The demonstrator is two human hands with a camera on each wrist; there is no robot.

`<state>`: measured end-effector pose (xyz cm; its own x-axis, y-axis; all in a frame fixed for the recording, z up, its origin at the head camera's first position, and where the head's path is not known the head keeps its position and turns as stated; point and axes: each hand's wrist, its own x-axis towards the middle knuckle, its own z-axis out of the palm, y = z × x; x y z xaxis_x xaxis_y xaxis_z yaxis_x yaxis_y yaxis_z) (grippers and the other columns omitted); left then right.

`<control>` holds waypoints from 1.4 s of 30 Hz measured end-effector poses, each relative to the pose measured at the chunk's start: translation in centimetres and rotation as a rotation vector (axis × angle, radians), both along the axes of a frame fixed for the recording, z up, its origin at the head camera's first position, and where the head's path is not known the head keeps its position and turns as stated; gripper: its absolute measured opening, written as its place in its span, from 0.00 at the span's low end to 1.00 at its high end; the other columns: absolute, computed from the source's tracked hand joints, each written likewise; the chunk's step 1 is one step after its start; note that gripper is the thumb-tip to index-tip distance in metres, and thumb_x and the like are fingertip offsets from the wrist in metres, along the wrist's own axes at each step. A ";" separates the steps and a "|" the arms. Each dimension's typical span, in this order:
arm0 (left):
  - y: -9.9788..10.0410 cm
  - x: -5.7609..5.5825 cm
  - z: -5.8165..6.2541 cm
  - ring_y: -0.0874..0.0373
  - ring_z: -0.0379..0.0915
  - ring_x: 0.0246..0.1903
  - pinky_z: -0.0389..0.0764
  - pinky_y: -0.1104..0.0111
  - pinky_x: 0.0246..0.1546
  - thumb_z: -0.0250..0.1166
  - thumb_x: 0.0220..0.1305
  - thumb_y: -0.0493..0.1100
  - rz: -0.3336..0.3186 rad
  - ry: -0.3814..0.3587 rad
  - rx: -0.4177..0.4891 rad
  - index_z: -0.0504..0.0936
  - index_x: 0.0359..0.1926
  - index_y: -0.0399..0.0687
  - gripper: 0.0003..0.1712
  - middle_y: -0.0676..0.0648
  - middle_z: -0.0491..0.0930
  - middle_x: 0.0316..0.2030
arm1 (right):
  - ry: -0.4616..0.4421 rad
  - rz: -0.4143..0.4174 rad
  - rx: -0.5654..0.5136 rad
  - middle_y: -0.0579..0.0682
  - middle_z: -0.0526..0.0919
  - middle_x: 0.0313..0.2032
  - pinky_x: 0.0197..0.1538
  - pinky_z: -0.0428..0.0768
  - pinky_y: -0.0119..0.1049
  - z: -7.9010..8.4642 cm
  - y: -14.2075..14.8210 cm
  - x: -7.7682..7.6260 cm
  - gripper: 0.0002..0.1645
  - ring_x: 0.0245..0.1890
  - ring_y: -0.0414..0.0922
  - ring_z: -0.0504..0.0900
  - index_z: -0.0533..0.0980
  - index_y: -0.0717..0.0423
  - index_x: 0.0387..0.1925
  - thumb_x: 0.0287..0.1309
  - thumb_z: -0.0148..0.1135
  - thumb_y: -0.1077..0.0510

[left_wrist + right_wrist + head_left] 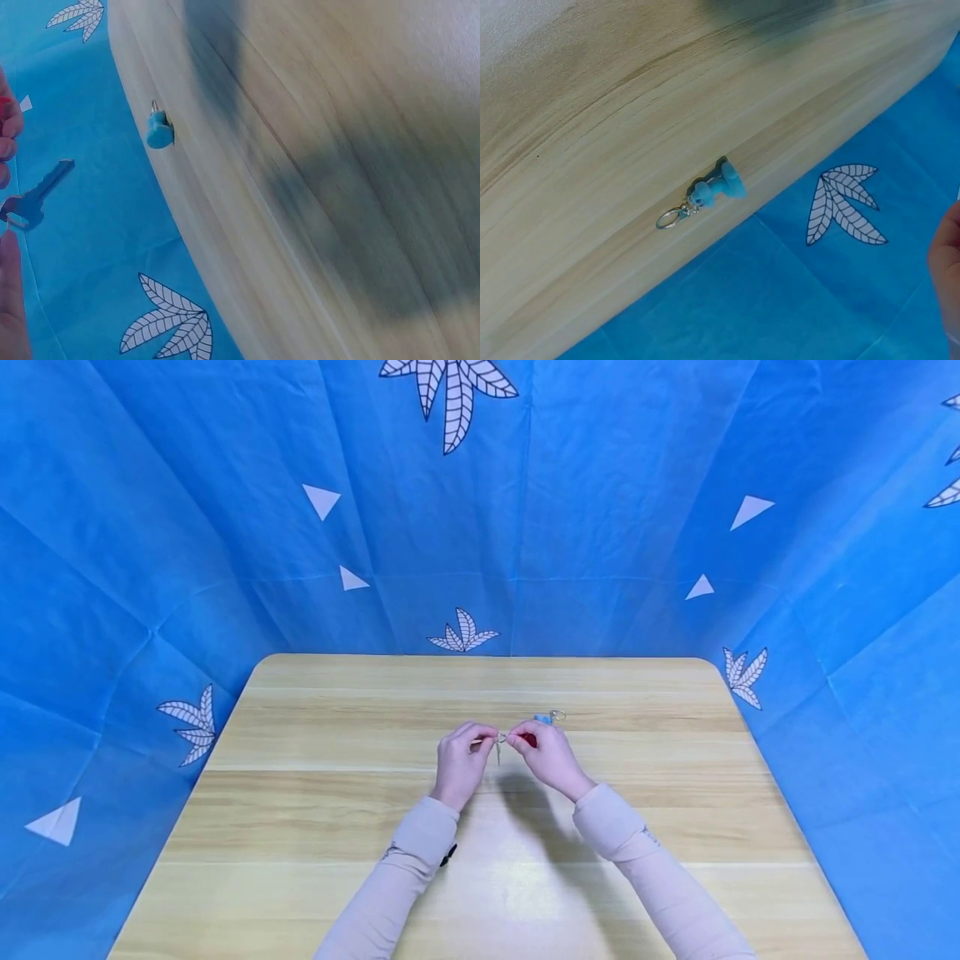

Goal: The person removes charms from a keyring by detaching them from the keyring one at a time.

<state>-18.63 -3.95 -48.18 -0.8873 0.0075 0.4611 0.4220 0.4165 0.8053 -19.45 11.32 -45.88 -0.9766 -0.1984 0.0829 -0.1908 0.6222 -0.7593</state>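
Observation:
Above the table, both hands meet at a small metal key ring point(503, 737) with a key point(498, 753) hanging from it. My left hand point(461, 764) pinches at the ring's left side; in the left wrist view its fingertip touches the ring beside the head of the key point(46, 189). From the right, my right hand point(551, 756) pinches at the ring with a small red object point(529, 739) in its fingers, mostly hidden by them. Behind the right hand, a blue figure-shaped keychain point(718, 186) lies on the table with its own metal ring point(672, 218).
The wooden table point(315, 827) has rounded far corners. Blue cloth point(600, 510) with leaf and triangle prints surrounds its back and sides. Under the left forearm, a small black item point(448, 855) shows beside the sleeve.

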 end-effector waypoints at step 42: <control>-0.4 -0.5 0.0 0.58 0.80 0.33 0.81 0.78 0.35 0.66 0.54 0.36 -0.060 -0.099 -0.182 0.84 0.32 0.41 0.04 0.47 0.82 0.32 | -0.024 0.020 -0.073 0.51 0.83 0.33 0.33 0.76 0.30 -0.6 -0.1 -0.2 0.05 0.31 0.42 0.75 0.80 0.58 0.34 0.58 0.59 0.61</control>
